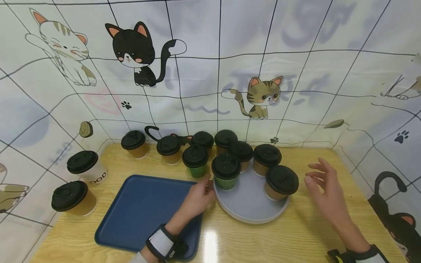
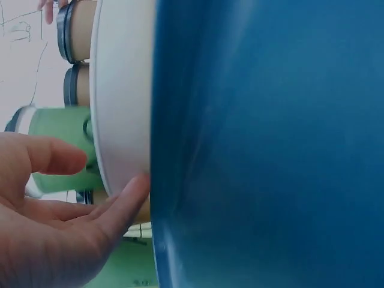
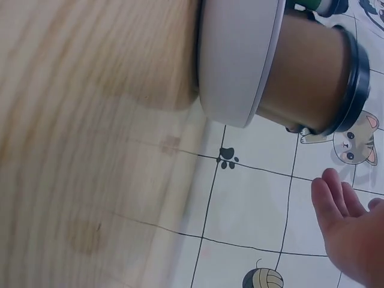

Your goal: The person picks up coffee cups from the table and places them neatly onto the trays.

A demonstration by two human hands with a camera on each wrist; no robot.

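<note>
A round grey-white turntable-like stand [image 1: 246, 208] carries a green paper cup [image 1: 226, 182] with a black lid and several brown paper cups with black lids, one brown cup [image 1: 273, 193] at its right edge. My left hand [image 1: 198, 197] is at the stand's left edge; in the left wrist view a fingertip [image 2: 139, 185] touches the stand's side wall, just below the green cup. No cup is in that hand. To the right of the stand, my right hand [image 1: 325, 191] is in the air with loosely bent fingers and holds nothing.
Left of the stand lies a dark blue tray [image 1: 148, 212], under my left forearm. Another green cup [image 1: 196, 171] and several brown cups stand behind it. A white cup [image 1: 95, 175] and a brown cup [image 1: 83, 204] stand left. A cat-print cloth [image 1: 197, 80] covers the wall.
</note>
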